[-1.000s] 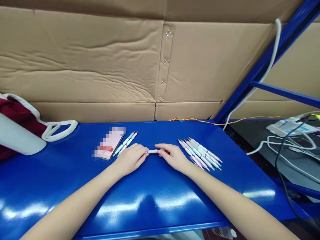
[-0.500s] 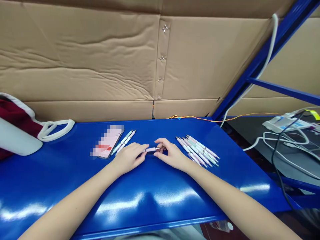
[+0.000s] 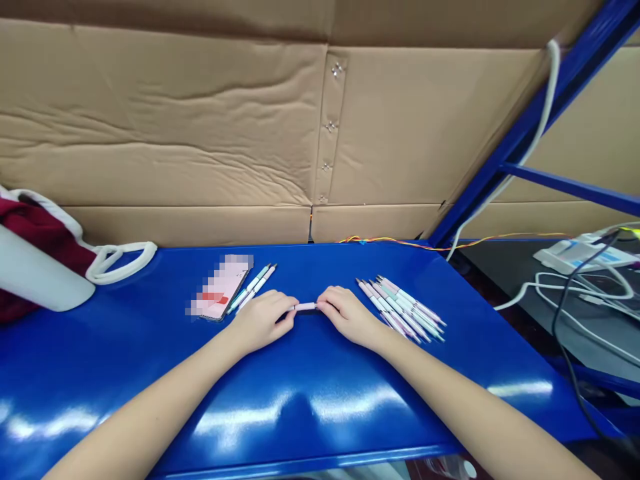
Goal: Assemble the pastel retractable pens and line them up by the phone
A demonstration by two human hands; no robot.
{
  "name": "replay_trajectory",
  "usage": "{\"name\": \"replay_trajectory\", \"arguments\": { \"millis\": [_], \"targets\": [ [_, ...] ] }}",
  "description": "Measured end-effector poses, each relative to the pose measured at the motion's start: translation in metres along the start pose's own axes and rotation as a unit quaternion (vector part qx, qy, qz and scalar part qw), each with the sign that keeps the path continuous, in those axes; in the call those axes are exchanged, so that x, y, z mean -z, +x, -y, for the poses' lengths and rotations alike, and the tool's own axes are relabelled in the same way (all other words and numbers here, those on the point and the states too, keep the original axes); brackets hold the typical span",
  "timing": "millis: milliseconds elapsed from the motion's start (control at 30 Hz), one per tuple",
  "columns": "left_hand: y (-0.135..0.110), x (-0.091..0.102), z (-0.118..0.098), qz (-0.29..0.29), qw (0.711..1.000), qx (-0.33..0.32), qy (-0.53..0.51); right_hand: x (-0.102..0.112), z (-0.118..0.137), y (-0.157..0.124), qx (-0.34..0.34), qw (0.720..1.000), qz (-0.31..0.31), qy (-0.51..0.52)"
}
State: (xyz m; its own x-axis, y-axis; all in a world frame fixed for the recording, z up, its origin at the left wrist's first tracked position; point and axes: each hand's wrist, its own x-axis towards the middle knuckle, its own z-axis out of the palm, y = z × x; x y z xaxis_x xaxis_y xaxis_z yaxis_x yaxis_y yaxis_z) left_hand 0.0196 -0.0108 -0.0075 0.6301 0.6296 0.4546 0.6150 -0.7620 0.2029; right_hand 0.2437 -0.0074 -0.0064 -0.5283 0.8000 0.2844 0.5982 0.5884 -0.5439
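Observation:
Between my two hands a pale pink pen (image 3: 306, 307) lies level, just above the blue table. My left hand (image 3: 265, 320) is closed on its left end. The fingers of my right hand (image 3: 345, 313) pinch its right tip, hiding it. Right of my right hand lies a bunch of several pens (image 3: 400, 310), white, pink and green, side by side and slanted. Two pens (image 3: 257, 287) lie behind my left hand, partly covered by it. Beside them rests a pink phone (image 3: 223, 287), its surface blurred out in blocks.
A white cylinder (image 3: 43, 273) and dark red cloth with a white strap (image 3: 123, 263) occupy the table's left end. Cardboard (image 3: 225, 133) walls the back. A blue metal frame (image 3: 530, 120) rises at right, near white cables (image 3: 580, 287) on a black surface.
My right fingers, earlier spread near the pen's tip, have closed on it. The view has shifted slightly; the other pens and the phone lie as before.

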Motion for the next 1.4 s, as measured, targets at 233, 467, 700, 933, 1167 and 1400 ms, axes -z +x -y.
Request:
{"name": "replay_trajectory", "arguments": {
  "millis": [233,467,700,933,1167,1400],
  "targets": [
    [-0.001,-0.005,0.001,-0.004,1.0,-0.013,0.005,0.002,0.003,-0.001,0.018,1.0,-0.002,0.007],
    [-0.002,-0.006,0.0,-0.01,0.998,-0.041,0.055,-0.001,-0.004,0.001,0.0,0.999,-0.006,-0.048],
    [0.001,-0.003,-0.009,-0.023,0.996,-0.02,0.087,0.002,-0.001,0.003,-0.006,1.0,-0.011,-0.004],
    [0.001,0.008,-0.034,0.091,0.99,-0.046,-0.099,0.019,-0.008,0.008,-0.178,0.939,-0.129,0.264],
    [-0.001,-0.004,-0.028,0.081,0.994,-0.033,-0.07,0.01,-0.01,0.004,-0.122,0.987,-0.103,0.005],
    [0.002,0.008,0.003,0.032,0.994,-0.003,0.105,0.035,0.008,-0.003,-0.03,0.996,0.08,-0.024]
  ]
}}
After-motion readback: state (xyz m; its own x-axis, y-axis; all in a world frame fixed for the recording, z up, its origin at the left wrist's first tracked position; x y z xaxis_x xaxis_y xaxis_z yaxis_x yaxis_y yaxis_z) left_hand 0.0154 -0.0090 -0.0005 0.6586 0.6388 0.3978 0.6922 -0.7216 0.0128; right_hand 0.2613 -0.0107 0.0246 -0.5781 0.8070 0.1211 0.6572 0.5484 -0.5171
